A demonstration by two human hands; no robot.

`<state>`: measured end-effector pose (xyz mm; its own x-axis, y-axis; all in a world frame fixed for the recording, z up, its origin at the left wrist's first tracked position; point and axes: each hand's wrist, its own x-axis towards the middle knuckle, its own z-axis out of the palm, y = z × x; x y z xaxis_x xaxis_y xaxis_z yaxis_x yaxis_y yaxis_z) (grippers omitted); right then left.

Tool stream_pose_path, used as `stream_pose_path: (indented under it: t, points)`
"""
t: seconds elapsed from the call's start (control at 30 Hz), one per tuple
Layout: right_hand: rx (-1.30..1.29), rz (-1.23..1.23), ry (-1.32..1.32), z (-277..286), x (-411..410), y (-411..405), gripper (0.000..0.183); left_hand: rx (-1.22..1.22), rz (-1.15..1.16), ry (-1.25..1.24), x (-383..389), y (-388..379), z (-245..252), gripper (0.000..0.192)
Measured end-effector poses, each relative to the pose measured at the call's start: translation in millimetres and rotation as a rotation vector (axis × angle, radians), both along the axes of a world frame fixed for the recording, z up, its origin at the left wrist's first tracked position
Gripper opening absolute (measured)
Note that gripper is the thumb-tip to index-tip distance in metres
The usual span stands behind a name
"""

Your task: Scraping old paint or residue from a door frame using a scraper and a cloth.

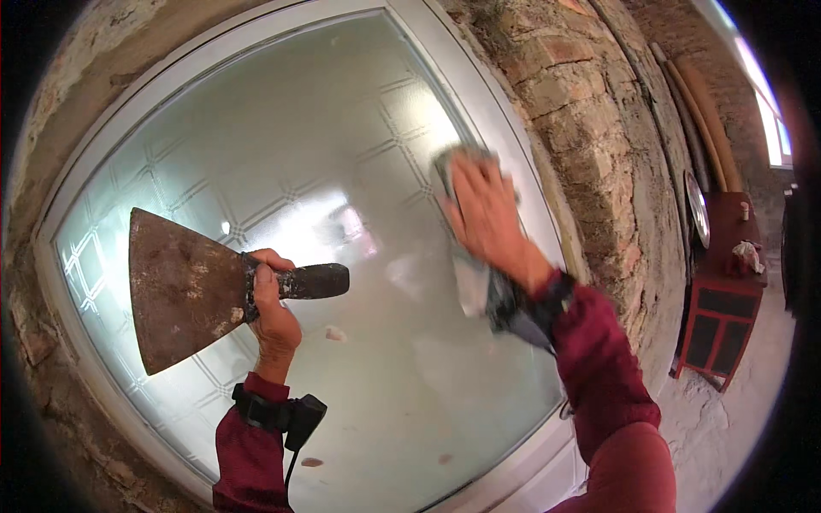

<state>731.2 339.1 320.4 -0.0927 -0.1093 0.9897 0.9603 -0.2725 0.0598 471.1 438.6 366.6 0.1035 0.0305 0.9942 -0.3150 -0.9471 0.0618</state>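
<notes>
My left hand (pixel 274 308) grips a wide putty knife (pixel 186 288) near the base of its black handle. Its broad, rust-brown blade points left, in front of the frosted, patterned glass pane (pixel 359 385). My right hand (pixel 484 218), fingers spread and slightly blurred, presses a dark cloth (pixel 500 301) against the pane near its right edge. Part of the cloth hangs below the palm and is partly hidden by the wrist. A white frame (pixel 507 167) surrounds the glass. Small brownish flakes or marks (pixel 312 462) show on the lower part of the pane.
A rough brick and stone wall (pixel 590 128) borders the frame on the right, and rough masonry runs along the left. Farther right stands a red cabinet with dark panels (pixel 725 301), with a round mirror-like disc (pixel 696 208) beside it. Long poles (pixel 705 122) lean behind.
</notes>
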Motion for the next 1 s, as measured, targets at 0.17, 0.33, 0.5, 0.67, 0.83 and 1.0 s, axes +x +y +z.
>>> stream_pose_path:
  t: [0.17, 0.33, 0.5, 0.67, 0.83, 1.0]
  points:
    - [-0.19, -0.039, -0.059, -39.8, 0.6, -13.7, 0.052, -0.01, 0.055, 0.038, 1.4, -4.7, -1.1, 0.024]
    - [0.113, -0.113, -0.112, 91.2, 23.3, -2.1, 0.033, -0.008, -0.062, 0.141, 6.4, -3.3, -4.6, 0.029]
    - [0.16, -0.004, 0.037, 120.6, -16.2, 13.5, 0.033, 0.163, -0.103, 0.27, -2.0, 6.7, 4.5, 0.041]
    - [-0.026, 1.072, -0.108, 57.0, -86.1, 35.6, 0.031, 0.334, -0.003, 0.26, 16.1, -11.3, 4.2, 0.069]
    - [-0.293, 2.015, 0.267, 68.5, -115.8, 24.6, 0.028, 0.44, 0.256, 0.311, 7.0, -14.6, 8.9, 0.057]
    - [0.079, 1.053, -0.144, 34.6, -129.8, 23.0, 0.046, 0.063, 0.097, 0.21, 5.4, -3.7, -2.3, 0.046]
